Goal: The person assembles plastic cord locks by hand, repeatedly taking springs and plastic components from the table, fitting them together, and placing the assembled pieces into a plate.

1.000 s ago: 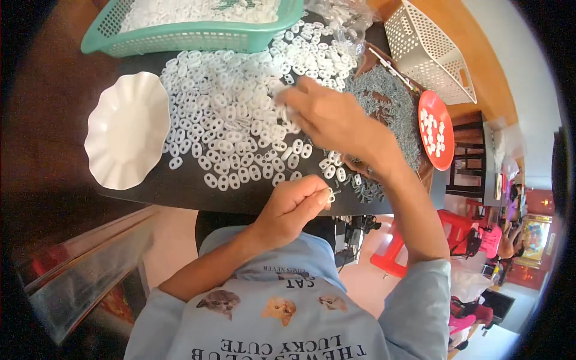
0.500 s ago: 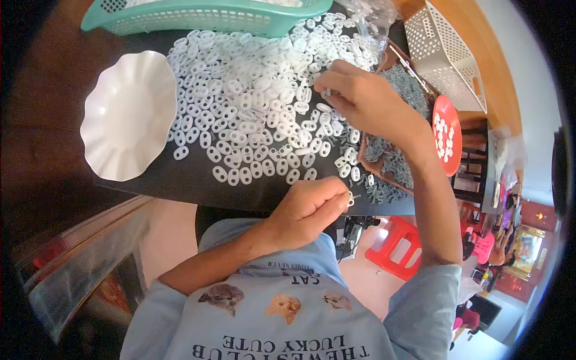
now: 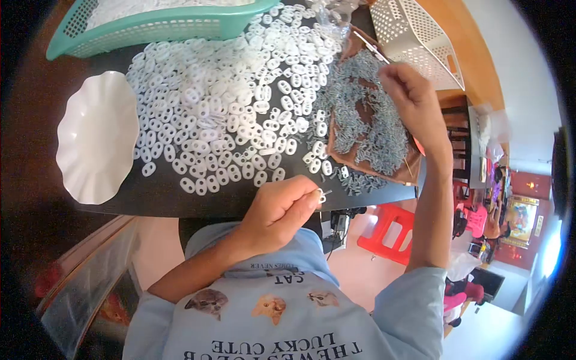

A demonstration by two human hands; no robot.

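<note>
My left hand (image 3: 281, 210) is closed near the table's front edge. Its thumb and forefinger pinch a small white two-hole plastic piece (image 3: 322, 196) with a thin grey screw-like pin sticking out of it. My right hand (image 3: 414, 99), fingers curled together, hovers above the right side of a brown tray (image 3: 363, 167); whatever its fingertips hold is hidden. Small grey screw-like pins (image 3: 378, 129) lie heaped in that tray, and some have spilled past its front edge. A wide pile of white two-hole pieces (image 3: 210, 120) spreads over the dark table to the left.
A white scalloped dish (image 3: 98, 138) stands at the left. Behind the pile is a green basket (image 3: 162, 24) with white contents. At the back right are a cream perforated basket (image 3: 417, 42) and clear plastic wrap (image 3: 332, 18). A red stool (image 3: 387, 234) stands below the table.
My right hand has moved right, from the white pile to the tray's far side, now covering most of the red plate. My left hand keeps its pinch. The view has shifted to the right.
</note>
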